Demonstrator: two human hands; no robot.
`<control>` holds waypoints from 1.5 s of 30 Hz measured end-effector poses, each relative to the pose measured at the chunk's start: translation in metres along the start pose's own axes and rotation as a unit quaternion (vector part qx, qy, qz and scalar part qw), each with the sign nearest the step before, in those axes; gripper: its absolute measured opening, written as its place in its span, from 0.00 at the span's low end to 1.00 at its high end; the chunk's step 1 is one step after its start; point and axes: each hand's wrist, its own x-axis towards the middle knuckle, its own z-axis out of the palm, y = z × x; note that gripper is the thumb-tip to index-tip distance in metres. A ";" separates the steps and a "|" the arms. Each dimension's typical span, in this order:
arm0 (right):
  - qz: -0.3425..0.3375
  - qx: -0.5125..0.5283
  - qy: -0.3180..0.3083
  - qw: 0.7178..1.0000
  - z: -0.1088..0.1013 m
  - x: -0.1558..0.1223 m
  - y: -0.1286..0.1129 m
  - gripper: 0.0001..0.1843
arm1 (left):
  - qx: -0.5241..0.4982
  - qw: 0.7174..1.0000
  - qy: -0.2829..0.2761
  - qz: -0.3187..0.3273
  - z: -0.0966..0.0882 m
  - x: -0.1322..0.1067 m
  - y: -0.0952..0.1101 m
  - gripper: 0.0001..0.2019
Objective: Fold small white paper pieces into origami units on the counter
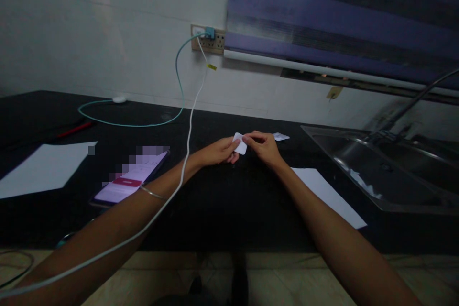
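Note:
A small folded piece of white paper [240,145] is held up between my two hands, above the black countertop [222,201]. My left hand [219,151] grips it from the left, thumb on its face and fingers curled beneath. With thumb and forefinger, my right hand [266,147] pinches its right edge. Just behind the right hand lies another small folded white paper [281,137]. A larger white sheet [328,196] rests flat beside my right forearm and is partly covered by it.
At left lie a white sheet [46,167], a lit phone [125,181] and a red pen-like object [75,129]. A white cable [189,138] from the wall socket [208,39] crosses my left forearm. A teal cable [143,125] loops behind. A metal sink [380,177] is at right.

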 end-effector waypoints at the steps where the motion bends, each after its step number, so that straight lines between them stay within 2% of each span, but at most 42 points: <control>1: 0.010 0.006 0.005 1.000 0.000 0.000 0.000 0.15 | -0.006 1.000 -0.012 0.001 0.000 0.000 -0.001 0.28; 3: 0.032 0.019 0.011 0.999 0.000 -0.001 0.000 0.15 | -0.012 1.000 -0.028 -0.002 -0.001 -0.001 -0.002 0.28; 7: 0.058 0.035 0.025 0.997 0.001 -0.002 0.000 0.17 | 0.035 0.999 -0.021 0.003 -0.002 -0.001 0.000 0.30; 11: 0.079 0.043 0.037 0.995 0.002 -0.002 -0.001 0.20 | 0.049 0.999 0.022 0.011 -0.001 0.002 0.003 0.28; 14: 0.082 0.074 0.031 0.993 0.001 -0.001 -0.004 0.20 | -0.020 0.996 0.085 -0.019 -0.001 0.006 0.003 0.22; 16: 0.073 0.099 0.029 0.992 0.000 -0.001 -0.005 0.19 | -0.100 0.985 0.120 -0.068 -0.003 0.009 0.001 0.24; 19: 0.072 0.120 0.040 0.989 -0.001 0.000 -0.006 0.18 | -0.208 0.958 0.148 -0.133 -0.008 0.011 -0.002 0.28; 21: 0.078 0.126 0.042 0.988 -0.001 0.000 -0.006 0.19 | -0.237 0.947 0.157 -0.148 -0.009 0.010 -0.002 0.24; 24: 0.083 0.132 0.039 0.987 0.000 0.000 -0.003 0.19 | -0.250 0.941 0.180 -0.143 -0.008 0.007 0.002 0.17; 28: 0.073 0.112 0.047 0.990 0.000 0.001 0.003 0.18 | -0.261 0.933 0.197 -0.151 -0.006 0.003 0.007 0.12; 31: 0.071 0.107 0.038 0.991 -0.001 0.002 0.006 0.25 | -0.243 0.939 0.189 -0.153 -0.005 0.004 0.006 0.11; 33: 0.077 0.109 0.041 0.990 -0.002 0.003 0.007 0.28 | -0.212 0.950 0.183 -0.136 -0.006 0.005 0.004 0.11; 38: 0.106 0.126 0.068 0.984 -0.001 0.004 0.009 0.21 | -0.138 0.972 0.174 -0.077 -0.008 0.006 0.005 0.15; 41: 0.115 0.154 0.063 0.979 -0.001 0.004 0.009 0.20 | -0.132 0.974 0.178 -0.049 -0.008 0.004 0.007 0.17; 45: 0.104 0.174 0.054 0.978 0.000 0.003 0.008 0.18 | -0.147 0.969 0.192 -0.053 -0.009 0.003 0.009 0.19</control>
